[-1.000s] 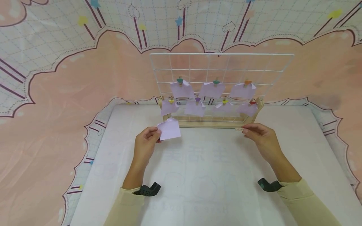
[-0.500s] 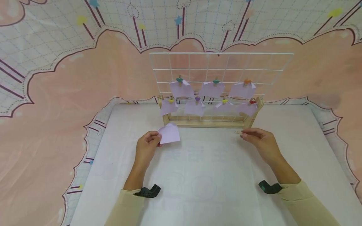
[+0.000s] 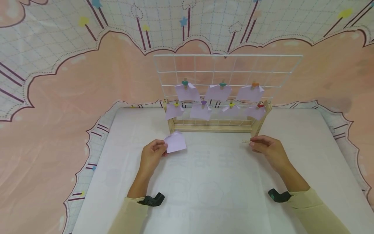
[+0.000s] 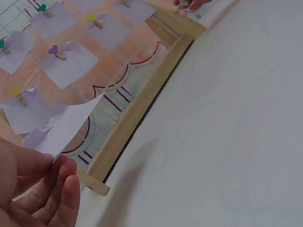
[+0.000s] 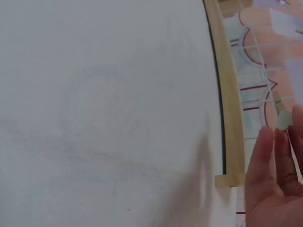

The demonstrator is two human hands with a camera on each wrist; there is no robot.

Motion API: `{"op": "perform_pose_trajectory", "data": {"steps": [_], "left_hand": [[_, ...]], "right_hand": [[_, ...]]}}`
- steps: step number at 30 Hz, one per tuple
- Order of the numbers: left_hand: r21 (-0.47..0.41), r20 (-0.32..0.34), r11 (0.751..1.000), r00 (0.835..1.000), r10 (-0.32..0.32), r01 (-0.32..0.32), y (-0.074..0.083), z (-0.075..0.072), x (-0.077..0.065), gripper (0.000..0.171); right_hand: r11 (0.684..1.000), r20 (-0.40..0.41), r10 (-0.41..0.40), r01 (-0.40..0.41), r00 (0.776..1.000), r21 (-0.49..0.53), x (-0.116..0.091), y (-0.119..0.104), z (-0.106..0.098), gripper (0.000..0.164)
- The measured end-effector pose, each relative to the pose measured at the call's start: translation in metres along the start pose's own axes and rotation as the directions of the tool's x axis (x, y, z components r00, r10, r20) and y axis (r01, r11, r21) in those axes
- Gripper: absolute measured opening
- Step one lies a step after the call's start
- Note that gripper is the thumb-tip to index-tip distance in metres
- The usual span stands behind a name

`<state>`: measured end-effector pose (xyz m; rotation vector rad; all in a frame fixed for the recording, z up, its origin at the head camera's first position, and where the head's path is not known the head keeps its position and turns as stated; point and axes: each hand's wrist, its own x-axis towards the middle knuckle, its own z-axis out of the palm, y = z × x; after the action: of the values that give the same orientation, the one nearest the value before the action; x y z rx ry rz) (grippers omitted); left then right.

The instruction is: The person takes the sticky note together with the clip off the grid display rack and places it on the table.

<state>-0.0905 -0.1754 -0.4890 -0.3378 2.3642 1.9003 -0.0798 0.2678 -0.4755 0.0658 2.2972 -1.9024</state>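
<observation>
My left hand (image 3: 152,156) pinches a pale purple paper note (image 3: 176,142) by its left edge, thumb on top; in the left wrist view the sheet is curved, with a raised fold. Between the fingertips of my right hand (image 3: 271,151) is a small wooden clothespin (image 5: 278,100), which has a pale rounded piece near the fingers. Both hands are over the white table, in front of a white wire grid rack (image 3: 228,55) on a wooden base (image 3: 216,129). Several purple notes hang on the grid in two rows, one being a note (image 3: 218,93) under a teal heart clothespin (image 3: 223,84).
The white table (image 3: 204,182) spreads out between and below the hands. Behind the rack hangs a peach and white patterned cloth (image 3: 87,78). A black wrist strap piece (image 3: 156,199) juts from the left sleeve, and another black piece (image 3: 279,196) from the right sleeve.
Both hands have drawn slightly back from the rack toward the body. The note and the clothespin have come along, still held. The notes on the grid hang as before.
</observation>
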Motion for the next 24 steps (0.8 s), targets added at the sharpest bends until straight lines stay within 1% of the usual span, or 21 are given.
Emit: {"op": "perform_pose_trajectory", "data": {"steps": [2,7,11,14,17,20,24], "left_hand": [[0.015,0.008,1.000,1.000,-0.010,0.010,-0.002,-0.001,0.000,0.018],[0.061,0.028,0.998,0.999,-0.032,0.030,-0.007,-0.001,0.000,0.016],[0.095,0.037,0.995,0.999,-0.029,0.025,-0.013,0.000,0.001,0.015],[0.126,0.040,0.992,0.999,-0.027,0.022,-0.017,0.000,0.003,0.014],[0.154,0.050,0.988,0.998,-0.026,0.018,-0.019,0.001,0.004,0.015],[0.172,0.060,0.985,0.998,-0.032,0.022,-0.020,0.001,0.004,0.015],[0.194,0.069,0.981,0.997,-0.039,0.025,-0.020,0.002,0.004,0.015]], "right_hand": [[1.000,-0.002,0.016,-0.016,1.000,0.009,0.000,0.002,-0.001,0.037],[0.998,0.000,0.054,-0.054,0.999,-0.027,0.000,0.010,-0.004,0.036],[0.988,-0.007,0.086,-0.086,0.996,-0.125,0.002,0.018,-0.007,0.038],[0.964,-0.026,0.113,-0.116,0.993,-0.241,0.003,0.023,-0.008,0.037],[0.940,-0.030,0.118,-0.121,0.993,-0.319,0.003,0.025,-0.007,0.036],[0.930,-0.032,0.121,-0.125,0.992,-0.345,0.003,0.025,-0.006,0.036],[0.928,-0.033,0.146,-0.149,0.989,-0.341,0.003,0.026,-0.005,0.037]]}}
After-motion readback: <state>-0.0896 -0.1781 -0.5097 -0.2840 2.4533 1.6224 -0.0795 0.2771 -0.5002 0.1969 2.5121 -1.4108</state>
